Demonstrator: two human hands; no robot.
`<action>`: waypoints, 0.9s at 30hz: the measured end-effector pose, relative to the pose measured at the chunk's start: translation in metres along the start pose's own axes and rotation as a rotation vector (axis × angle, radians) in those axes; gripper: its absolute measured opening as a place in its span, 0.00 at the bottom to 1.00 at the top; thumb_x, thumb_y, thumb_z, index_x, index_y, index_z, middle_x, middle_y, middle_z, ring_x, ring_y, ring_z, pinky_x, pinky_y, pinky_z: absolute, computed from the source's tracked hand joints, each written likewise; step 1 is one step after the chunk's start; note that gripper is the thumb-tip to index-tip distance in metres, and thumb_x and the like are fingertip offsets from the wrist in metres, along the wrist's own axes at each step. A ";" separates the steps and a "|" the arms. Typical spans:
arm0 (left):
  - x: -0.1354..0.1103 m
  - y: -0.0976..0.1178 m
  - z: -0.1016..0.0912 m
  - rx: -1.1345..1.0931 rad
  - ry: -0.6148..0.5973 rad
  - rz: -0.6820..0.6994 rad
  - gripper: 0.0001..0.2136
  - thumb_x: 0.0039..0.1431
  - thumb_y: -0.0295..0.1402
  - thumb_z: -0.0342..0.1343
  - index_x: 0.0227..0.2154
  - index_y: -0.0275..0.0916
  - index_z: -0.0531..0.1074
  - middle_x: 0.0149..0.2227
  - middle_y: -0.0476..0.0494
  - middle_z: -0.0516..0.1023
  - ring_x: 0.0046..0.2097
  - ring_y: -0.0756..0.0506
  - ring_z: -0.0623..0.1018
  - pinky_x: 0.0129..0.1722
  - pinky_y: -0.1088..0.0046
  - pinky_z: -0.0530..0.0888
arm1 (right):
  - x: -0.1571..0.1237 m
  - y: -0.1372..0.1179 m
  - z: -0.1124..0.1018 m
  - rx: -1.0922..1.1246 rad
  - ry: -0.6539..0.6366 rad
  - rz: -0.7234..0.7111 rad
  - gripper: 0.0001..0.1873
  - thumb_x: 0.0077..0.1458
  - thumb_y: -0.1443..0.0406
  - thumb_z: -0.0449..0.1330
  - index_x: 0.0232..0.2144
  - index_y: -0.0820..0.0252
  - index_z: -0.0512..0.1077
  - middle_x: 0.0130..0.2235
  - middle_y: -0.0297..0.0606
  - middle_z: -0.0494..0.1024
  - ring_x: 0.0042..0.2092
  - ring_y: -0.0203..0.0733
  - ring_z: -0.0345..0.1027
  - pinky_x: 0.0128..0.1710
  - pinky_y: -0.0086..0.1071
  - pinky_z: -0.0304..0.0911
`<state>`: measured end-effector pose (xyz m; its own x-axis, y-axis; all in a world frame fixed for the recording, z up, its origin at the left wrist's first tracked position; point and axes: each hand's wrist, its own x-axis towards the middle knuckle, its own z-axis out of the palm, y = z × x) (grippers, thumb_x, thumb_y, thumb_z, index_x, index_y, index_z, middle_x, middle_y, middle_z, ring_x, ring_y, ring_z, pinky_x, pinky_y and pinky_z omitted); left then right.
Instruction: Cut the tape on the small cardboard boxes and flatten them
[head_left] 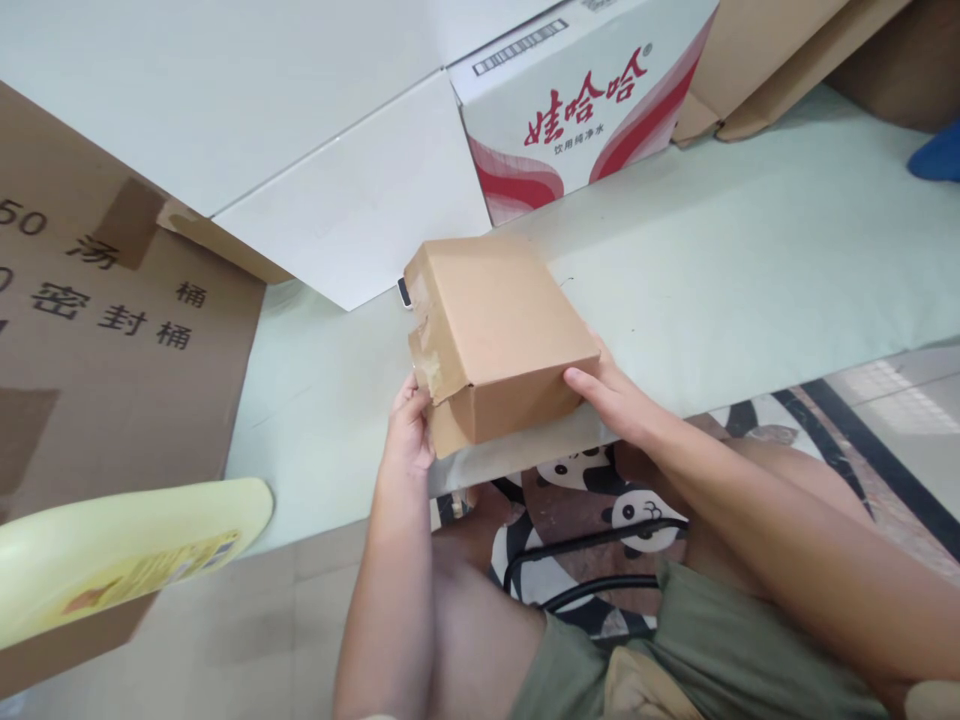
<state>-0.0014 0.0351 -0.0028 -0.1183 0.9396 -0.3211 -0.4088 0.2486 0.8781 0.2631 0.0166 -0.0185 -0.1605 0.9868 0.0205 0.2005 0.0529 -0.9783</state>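
Observation:
A small brown cardboard box (pixel 517 310) is held at the near edge of the pale green surface, its plain top facing up. Torn tape and a loose flap show along its left end. My left hand (pixel 411 430) grips that left end low down, with fingers closed by the flap. At the near right corner my right hand (pixel 604 390) holds the box, the thumb on its front side and the other fingers hidden behind it. A small dark object with a white edge (pixel 405 293) shows just beyond the box's left end.
White cartons (pixel 360 190) and a red-and-white water carton (pixel 585 110) line the back of the pale green surface (pixel 750 270). A large brown carton (pixel 112 330) stands left, with a pale yellow bottle (pixel 150 545) before it. Something blue (pixel 937 155) lies far right.

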 end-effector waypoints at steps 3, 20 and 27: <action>0.000 0.000 -0.001 0.007 -0.020 -0.008 0.19 0.38 0.28 0.69 0.38 0.38 0.77 0.34 0.45 0.83 0.31 0.46 0.81 0.35 0.71 0.77 | 0.000 -0.004 0.001 0.089 -0.005 0.048 0.46 0.55 0.40 0.53 0.69 0.47 0.44 0.69 0.43 0.54 0.70 0.58 0.45 0.69 0.60 0.40; 0.001 -0.004 0.001 0.111 0.174 0.049 0.19 0.34 0.31 0.70 0.34 0.40 0.76 0.31 0.45 0.82 0.34 0.42 0.82 0.34 0.67 0.78 | 0.004 -0.011 -0.004 -0.109 0.378 0.066 0.18 0.49 0.51 0.64 0.27 0.54 0.61 0.37 0.38 0.69 0.39 0.45 0.65 0.41 0.44 0.66; 0.002 -0.005 -0.007 0.168 0.196 0.050 0.21 0.34 0.38 0.73 0.34 0.40 0.77 0.32 0.43 0.83 0.41 0.36 0.82 0.40 0.63 0.79 | 0.001 -0.024 -0.006 0.002 0.331 -0.017 0.09 0.50 0.58 0.62 0.31 0.55 0.69 0.30 0.33 0.73 0.33 0.41 0.66 0.34 0.36 0.64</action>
<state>-0.0059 0.0340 -0.0107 -0.3147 0.8922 -0.3238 -0.2437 0.2538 0.9361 0.2638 0.0176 0.0061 0.1586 0.9820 0.1027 0.1986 0.0701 -0.9776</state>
